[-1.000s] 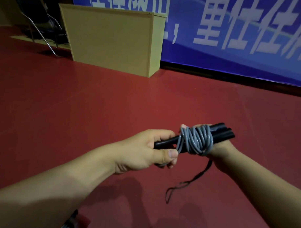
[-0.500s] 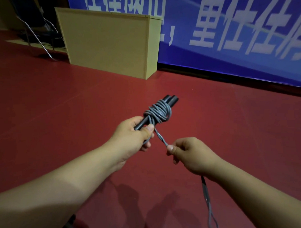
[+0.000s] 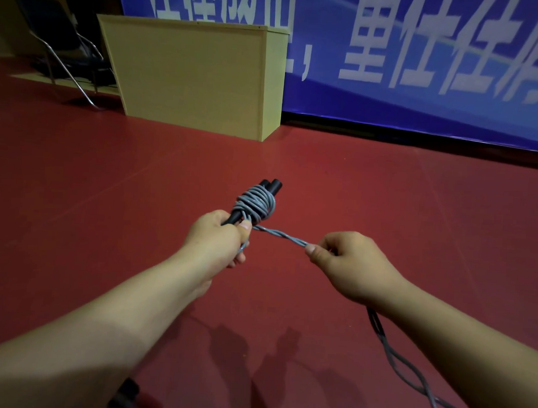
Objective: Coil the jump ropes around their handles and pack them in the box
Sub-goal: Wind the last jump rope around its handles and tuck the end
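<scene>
The left hand (image 3: 219,237) grips the lower end of two black handles (image 3: 270,185), held above the red floor (image 3: 110,183). Grey rope (image 3: 255,203) is coiled around them. The right hand (image 3: 348,264) pinches the twisted rope end, drawn taut rightward.

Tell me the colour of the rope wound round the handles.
Grey rope, over black handles; the head view shows it.

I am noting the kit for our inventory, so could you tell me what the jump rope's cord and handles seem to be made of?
Cord: grey, smooth with a slight sheen, holding tight bends, probably plastic-coated. Handles: matte black round tubes, likely plastic or foam; the look leaves it open.
</scene>
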